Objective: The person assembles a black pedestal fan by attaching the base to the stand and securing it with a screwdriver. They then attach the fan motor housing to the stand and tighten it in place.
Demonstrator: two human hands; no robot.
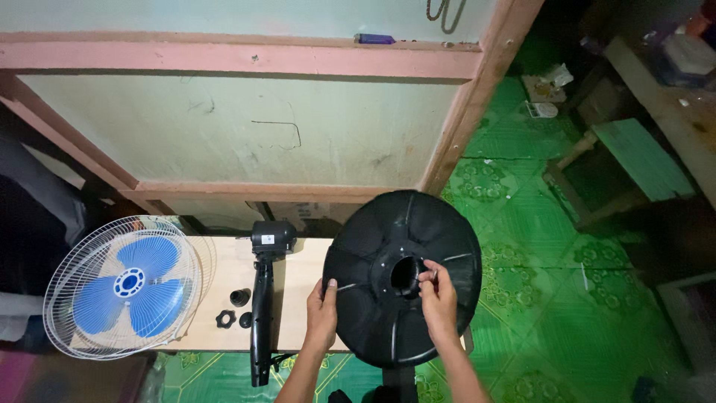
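Observation:
A round black fan base (388, 239), underside up and tilted toward me, is held over the edge of a low pale wooden board (298, 287). My left hand (322, 312) grips its left part along a rib. My right hand (438, 298) holds the rim of the central hole, fingers hooked at the opening. On the board to the left lies the black fan neck with motor housing (262, 298). Three small black nuts and caps (237, 310) lie next to it.
A white wire guard with blue blades (123, 287) leans at the board's left end. Behind stands a pale wall panel with a pink wooden frame (246, 60). Green patterned floor (567, 298) spreads right, with a green stool (641, 160) and a dark table.

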